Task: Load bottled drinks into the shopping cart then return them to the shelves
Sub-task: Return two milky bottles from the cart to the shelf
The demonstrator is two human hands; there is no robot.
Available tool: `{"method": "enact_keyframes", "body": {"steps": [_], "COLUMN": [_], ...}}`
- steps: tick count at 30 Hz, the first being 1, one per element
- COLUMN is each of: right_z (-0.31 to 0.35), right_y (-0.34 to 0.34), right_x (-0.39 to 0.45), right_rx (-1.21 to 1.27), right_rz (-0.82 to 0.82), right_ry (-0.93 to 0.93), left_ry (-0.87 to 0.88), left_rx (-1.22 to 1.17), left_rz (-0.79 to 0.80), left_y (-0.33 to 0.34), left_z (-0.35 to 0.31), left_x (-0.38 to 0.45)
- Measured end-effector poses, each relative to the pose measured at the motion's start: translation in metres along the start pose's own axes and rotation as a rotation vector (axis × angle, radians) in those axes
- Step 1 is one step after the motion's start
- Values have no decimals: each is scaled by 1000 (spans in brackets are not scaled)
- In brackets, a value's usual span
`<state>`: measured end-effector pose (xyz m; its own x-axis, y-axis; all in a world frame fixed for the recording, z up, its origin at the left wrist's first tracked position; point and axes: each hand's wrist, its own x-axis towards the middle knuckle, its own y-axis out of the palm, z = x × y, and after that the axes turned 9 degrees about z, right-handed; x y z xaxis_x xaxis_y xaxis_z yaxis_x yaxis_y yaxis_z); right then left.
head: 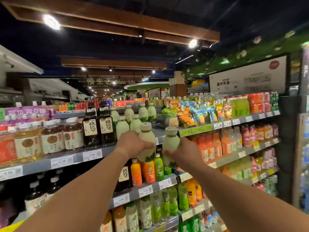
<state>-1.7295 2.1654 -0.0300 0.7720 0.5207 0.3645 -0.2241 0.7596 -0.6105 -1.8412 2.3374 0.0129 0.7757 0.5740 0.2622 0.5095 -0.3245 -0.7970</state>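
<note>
Both my arms reach out toward the drinks shelves. My left hand (pixel 132 144) grips a pale green bottle (pixel 147 138) with a beige cap, held upright. My right hand (pixel 185 152) grips a second pale green bottle (pixel 170 143) of the same kind, right beside the first. Both bottles hang in the air just in front of the top shelf (pixel 100 152), near its edge. More bottles of this kind (pixel 132 121) stand on that shelf behind my hands. No shopping cart shows in the head view.
Dark tea bottles (pixel 98 128) and amber bottles (pixel 51 138) stand left on the top shelf. Pouch drinks (pixel 197 111) lie to the right. Orange and green juice bottles (pixel 148 169) fill the lower shelves. A white sign (pixel 247 77) hangs at upper right.
</note>
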Motion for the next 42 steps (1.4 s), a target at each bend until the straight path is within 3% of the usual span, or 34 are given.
{"method": "enact_keyframes", "body": {"steps": [9, 20, 28, 42], "right_z": [-32, -58, -75, -70], "right_y": [8, 29, 76, 114], "right_x": [150, 312, 349, 392], "right_rx": [-51, 6, 3, -11], "right_rz": [-31, 110, 268, 316], "right_ry": [-96, -252, -191, -100], "left_ry": [-65, -244, -380, -451], "left_rx": [13, 54, 104, 132], "left_rz": [-89, -224, -161, -134], "left_y": [28, 69, 98, 103], "left_z": [-21, -47, -28, -11], "left_x": [120, 242, 288, 329]}}
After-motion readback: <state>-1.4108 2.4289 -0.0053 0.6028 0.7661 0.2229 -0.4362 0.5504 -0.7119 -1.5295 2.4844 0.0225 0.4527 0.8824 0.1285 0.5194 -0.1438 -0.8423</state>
